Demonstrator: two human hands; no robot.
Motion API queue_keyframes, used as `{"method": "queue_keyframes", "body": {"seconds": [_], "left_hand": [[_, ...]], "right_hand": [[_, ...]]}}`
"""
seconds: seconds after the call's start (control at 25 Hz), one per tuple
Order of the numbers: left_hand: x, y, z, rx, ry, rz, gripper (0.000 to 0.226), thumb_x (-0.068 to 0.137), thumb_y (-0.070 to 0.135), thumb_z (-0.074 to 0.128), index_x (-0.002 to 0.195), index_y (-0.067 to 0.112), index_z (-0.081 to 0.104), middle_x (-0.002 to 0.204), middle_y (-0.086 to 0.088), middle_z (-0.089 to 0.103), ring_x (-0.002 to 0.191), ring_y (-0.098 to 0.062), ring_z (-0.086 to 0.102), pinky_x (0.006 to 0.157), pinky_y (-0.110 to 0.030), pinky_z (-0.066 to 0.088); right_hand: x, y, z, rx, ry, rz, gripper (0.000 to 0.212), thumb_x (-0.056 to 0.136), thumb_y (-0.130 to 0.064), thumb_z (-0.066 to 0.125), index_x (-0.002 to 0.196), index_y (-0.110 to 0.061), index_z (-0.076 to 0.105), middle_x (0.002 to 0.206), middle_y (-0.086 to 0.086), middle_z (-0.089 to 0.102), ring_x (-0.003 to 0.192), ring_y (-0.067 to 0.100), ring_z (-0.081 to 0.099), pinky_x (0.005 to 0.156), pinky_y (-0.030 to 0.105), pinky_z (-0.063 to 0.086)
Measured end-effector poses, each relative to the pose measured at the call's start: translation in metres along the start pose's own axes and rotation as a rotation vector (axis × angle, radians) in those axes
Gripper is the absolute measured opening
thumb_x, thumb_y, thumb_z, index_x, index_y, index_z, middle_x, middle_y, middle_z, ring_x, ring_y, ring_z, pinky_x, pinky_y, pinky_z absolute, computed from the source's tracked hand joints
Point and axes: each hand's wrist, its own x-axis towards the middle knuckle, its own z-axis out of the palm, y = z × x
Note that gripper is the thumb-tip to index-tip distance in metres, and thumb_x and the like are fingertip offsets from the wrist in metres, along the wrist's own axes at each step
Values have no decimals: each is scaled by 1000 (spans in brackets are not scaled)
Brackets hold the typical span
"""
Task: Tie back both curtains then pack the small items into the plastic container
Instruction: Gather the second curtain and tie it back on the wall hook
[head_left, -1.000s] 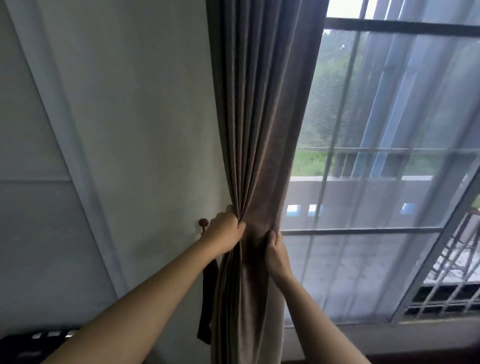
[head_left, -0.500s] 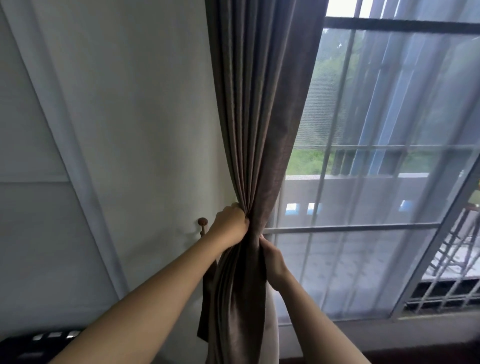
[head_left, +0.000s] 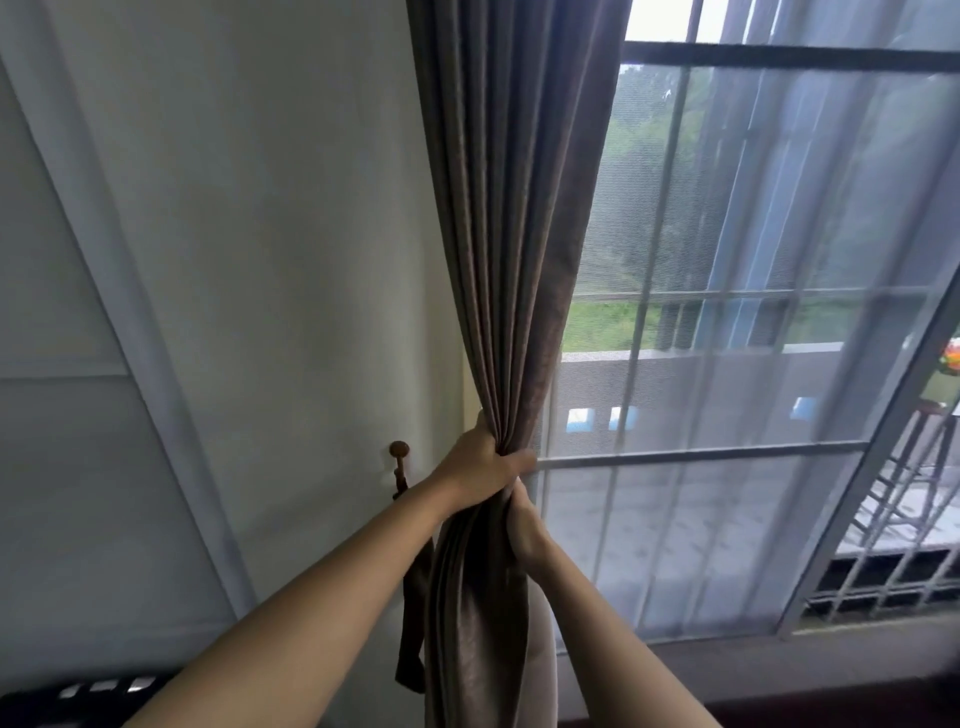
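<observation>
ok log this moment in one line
step: gather curtain | left hand: grips curtain | right hand: holds curtain below | tieback: hangs by hook, not yet used

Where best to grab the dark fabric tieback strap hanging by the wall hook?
Likely the free lower end of the dark fabric tieback strap, coming from the left: it hangs exposed there, while the left forearm and gathered brown curtain cover its upper part below the round-knobbed wall hook.

Plain brown curtain (head_left: 514, 234), dark brown tieback strap (head_left: 413, 618), white wall (head_left: 270, 218)
</observation>
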Motion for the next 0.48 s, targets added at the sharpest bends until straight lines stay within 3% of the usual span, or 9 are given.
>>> {"method": "queue_keyframes", "body": {"seconds": [0.08, 0.16, 0.28, 0.36, 0.48], "left_hand": [[1, -1, 5, 21, 123, 27, 57, 79, 35, 69, 127, 13, 49, 105, 2, 62, 98, -14, 60, 81, -22, 45], [2, -3, 11, 6, 249, 26, 57, 76, 36, 73, 124, 12, 54, 109, -3, 68, 101, -17, 64, 83, -22, 50], [5, -3, 13, 0, 291, 24, 56, 76, 35, 73, 123, 9, 55, 111, -7, 68, 103, -21, 65, 83, -23, 51], [6, -2, 13, 7, 267, 38, 57, 78, 35, 72, 125, 9, 54, 113, -7, 67, 105, -22, 64, 83, -23, 50], [7, -3, 13, -5, 276, 42, 57, 78, 34, 71, 125, 8, 53, 114, -8, 67, 105, -23, 64, 85, -25, 51]], "right_hand": [[0, 3, 5, 4, 67, -50, 36, 104, -23, 17, 115, -22, 51, 113, 2, 60, 105, -1, 58, 85, 15, 48], [4, 9, 8, -42, 163, -95, 34, 103, -28, 25, 125, -18, 49, 123, 9, 54, 123, 11, 50, 101, 26, 43], [10, 23, 6, -44, 229, -159, 36, 97, -30, 37, 132, -23, 42, 140, 12, 41, 133, 21, 41, 112, 42, 34], [7, 18, 6, 3, 238, -100, 37, 95, -32, 40, 130, -35, 28, 145, 5, 31, 132, 13, 38, 114, 39, 29], [6, 14, 3, 76, 244, -102, 46, 93, -31, 43, 129, -30, 16, 135, 3, 36, 119, 8, 46, 106, 30, 36]]}}
